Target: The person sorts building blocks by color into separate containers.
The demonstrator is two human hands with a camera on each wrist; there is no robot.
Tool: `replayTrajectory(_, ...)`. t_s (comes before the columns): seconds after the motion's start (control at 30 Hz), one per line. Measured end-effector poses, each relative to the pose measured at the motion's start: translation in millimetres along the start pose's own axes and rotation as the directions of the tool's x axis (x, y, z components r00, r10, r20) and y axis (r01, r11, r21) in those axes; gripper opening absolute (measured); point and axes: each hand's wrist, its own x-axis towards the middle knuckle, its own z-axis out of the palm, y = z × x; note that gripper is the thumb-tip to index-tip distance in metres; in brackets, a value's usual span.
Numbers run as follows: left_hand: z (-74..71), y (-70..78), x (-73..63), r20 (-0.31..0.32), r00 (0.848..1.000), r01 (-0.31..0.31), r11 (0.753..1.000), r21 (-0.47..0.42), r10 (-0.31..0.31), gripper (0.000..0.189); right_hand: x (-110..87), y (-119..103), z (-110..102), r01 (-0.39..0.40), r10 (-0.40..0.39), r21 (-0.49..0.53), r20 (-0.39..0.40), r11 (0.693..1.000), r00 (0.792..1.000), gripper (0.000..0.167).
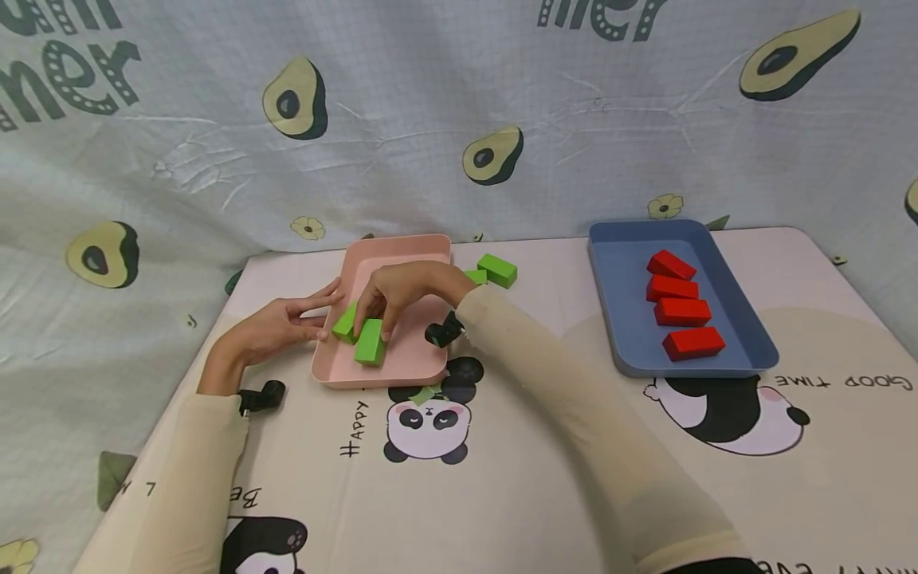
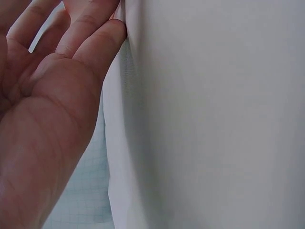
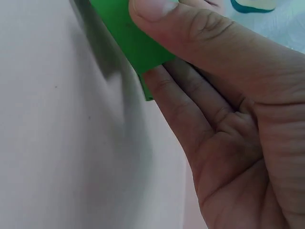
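Block in play: a green block [image 1: 370,344] hung from the right grip [image 1: 407,288], thumb and fingers closed to just its width; whether it touched the floor of the pink tray [image 1: 416,365] beneath, you couldn't tell!
Close neighbour: a second green block [image 1: 346,322] lay in that same tray, just left of the pinch.
Steadying side: the left grip [image 1: 272,331], fingers spread and no block held, sat at the tray's left rim, touching by the look of it.
Clean set-down: this seemed to want a flat landing, a soft release, then fingers straight up so the neighbour wasn't nudged.
Loose greens: beyond the right grip and to its right, a fully visible loose block [image 1: 497,271] and a half-hidden loose block [image 1: 476,277] lay on the bench [image 1: 538,446].
Snag: the black wrist camera [image 1: 443,331] hung just right of the grip, over the tray's side; the rim looked catchable.
Far right: the blue tray [image 1: 631,307], well apart from the grip, held four red blocks [image 1: 681,312].
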Motion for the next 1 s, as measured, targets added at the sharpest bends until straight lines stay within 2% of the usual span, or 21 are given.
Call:
replayTrajectory(0.17,0.7,-1.4,0.9,0.013,1.0,-0.005,0.999,-0.047,0.006,0.073,0.4,5.0,0.7,-0.026,0.027,0.021,-0.014,0.999,1.0,0.036)
replayTrajectory(0.43,-0.3,0.9,-0.1,0.005,1.0,-0.01,1.0,-0.019,0.011,0.073,-1.2,2.1,0.4,-0.02,0.02,0.062,-0.006,0.998,1.0,0.036)
replayTrajectory(0.57,-0.7,0.1,0.1,0.012,1.0,-0.016,0.999,-0.03,0.016,0.073,-3.6,-1.2,-1.4,-0.02,0.02,0.059,0.011,0.998,1.0,0.042)
replayTrajectory(0.73,-1.3,-1.4,0.7,0.012,1.0,-0.016,0.999,-0.041,0.016,0.072,-14.4,-8.1,-6.3,0.002,-0.001,0.08,-0.018,0.997,1.0,0.046)
replayTrajectory(0.83,-1.4,-1.7,0.9,0.009,1.0,-0.016,0.999,-0.045,0.016,0.073,-24.4,-12.2,-10.0,0.01,-0.008,0.037,-0.046,0.999,0.999,0.042)
replayTrajectory(1.0,-1.4,-1.6,0.8,0.004,1.0,-0.007,0.999,-0.04,0.008,0.074,-46.4,-13.6,-15.9,-0.03,0.022,-0.095,-0.086,0.995,0.996,0.039)
